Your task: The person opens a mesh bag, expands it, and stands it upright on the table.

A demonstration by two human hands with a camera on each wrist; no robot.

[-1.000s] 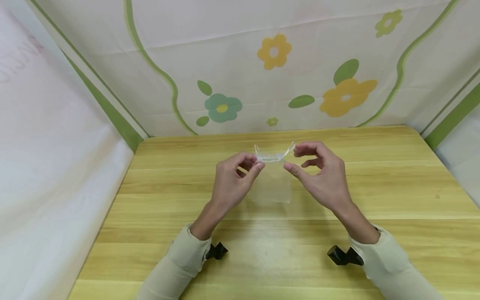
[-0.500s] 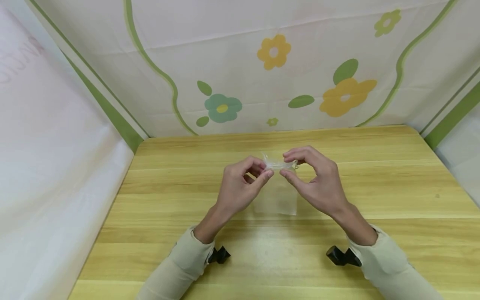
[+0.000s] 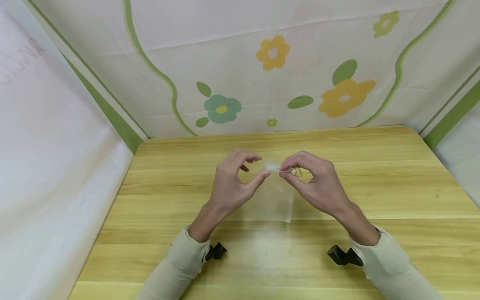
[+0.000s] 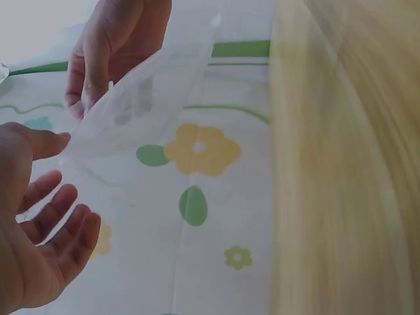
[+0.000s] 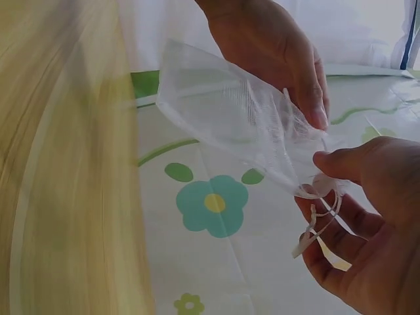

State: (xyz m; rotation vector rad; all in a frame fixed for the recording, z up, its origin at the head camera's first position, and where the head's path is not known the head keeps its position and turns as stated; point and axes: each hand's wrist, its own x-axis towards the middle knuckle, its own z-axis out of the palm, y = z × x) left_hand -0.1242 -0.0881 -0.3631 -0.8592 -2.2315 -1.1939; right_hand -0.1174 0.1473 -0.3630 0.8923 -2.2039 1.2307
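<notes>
On the left, the left hand (image 3: 231, 182) has its fingers spread away from the thumb, whose tip touches the top of a sheer white bag (image 3: 276, 201). The bag hangs between both hands above the table (image 3: 393, 183); to its right, the right hand (image 3: 323, 183) pinches its gathered mouth, near the looped drawstring (image 5: 314, 230).

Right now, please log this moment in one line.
right hand: pinches translucent bag | left hand: thumb at bag's edge | cord: looped beside right hand

the left wrist view's left edge cuts off the left hand (image 4: 34, 256).
</notes>
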